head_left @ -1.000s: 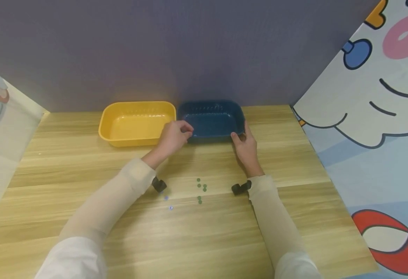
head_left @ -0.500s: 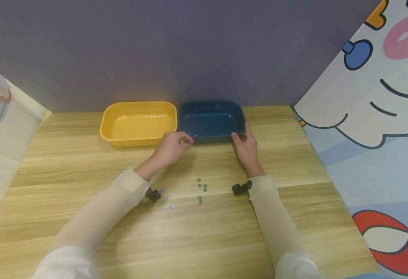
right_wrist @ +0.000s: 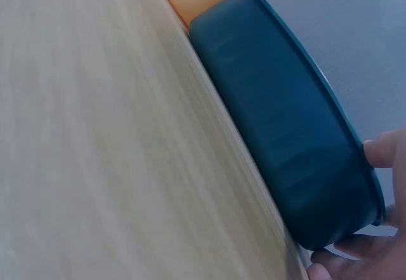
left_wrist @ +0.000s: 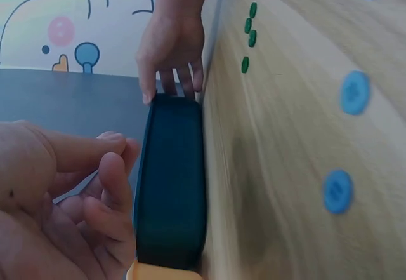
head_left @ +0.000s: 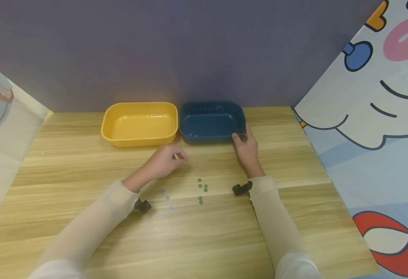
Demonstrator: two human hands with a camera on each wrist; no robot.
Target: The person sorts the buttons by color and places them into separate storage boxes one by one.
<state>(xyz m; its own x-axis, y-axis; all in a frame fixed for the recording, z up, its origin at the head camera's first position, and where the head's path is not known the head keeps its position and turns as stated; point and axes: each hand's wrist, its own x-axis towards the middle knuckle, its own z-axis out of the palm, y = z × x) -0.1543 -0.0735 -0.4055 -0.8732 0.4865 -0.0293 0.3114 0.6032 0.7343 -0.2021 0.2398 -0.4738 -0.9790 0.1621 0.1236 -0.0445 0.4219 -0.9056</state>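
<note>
My left hand point(head_left: 165, 159) is over the table in front of the trays, fingers loosely curled, thumb and forefinger close together. The left wrist view shows no object between its fingers. My right hand point(head_left: 247, 153) grips the right front corner of the dark blue tray point(head_left: 212, 140), thumb at the rim and fingers round the side, as the right wrist view also shows. Two small buttons point(head_left: 190, 135) lie inside that tray near its front wall. Blue buttons point(left_wrist: 355, 93) lie on the table below my left hand, and several green buttons point(head_left: 200, 186) lie to their right.
A yellow tray point(head_left: 139, 143) stands directly left of the blue one. Behind both rises a grey panel point(head_left: 162, 50). Cartoon-printed walls flank the wooden table point(head_left: 225, 240). Black wrist cameras point(head_left: 142, 206) sit at both sleeves.
My left hand has drawn back from the blue tray's front rim toward the left and nearer me. Two buttons now show in the tray where one showed at first. My right hand keeps its grip.
</note>
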